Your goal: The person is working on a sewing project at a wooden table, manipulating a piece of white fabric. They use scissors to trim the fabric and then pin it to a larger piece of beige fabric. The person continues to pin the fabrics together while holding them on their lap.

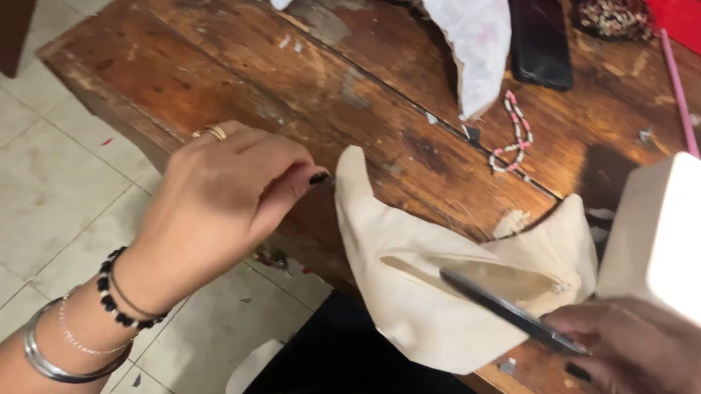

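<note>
Cream cloth (422,298): my left hand (222,200) pinches its ten-o'clock tip, right hand (655,381) grips scissors (505,310) mid-cut, needing steady tension.

A sewing workshop: scarred wooden table (235,52), white sewing machine (689,240), cut fabric pieces (469,8).

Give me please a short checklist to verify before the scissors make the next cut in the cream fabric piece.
1. Left hand pinches the pointed tip of the cream fabric piece: ok.
2. Right hand holds the scissors: ok.
3. Blades lie over the fabric: ok.
4. Left fingers are away from the blades: ok.
5. Blades open or closed: cannot tell.
6. Fabric fully supported by the wooden table: not ok, it hangs over the edge.
</note>
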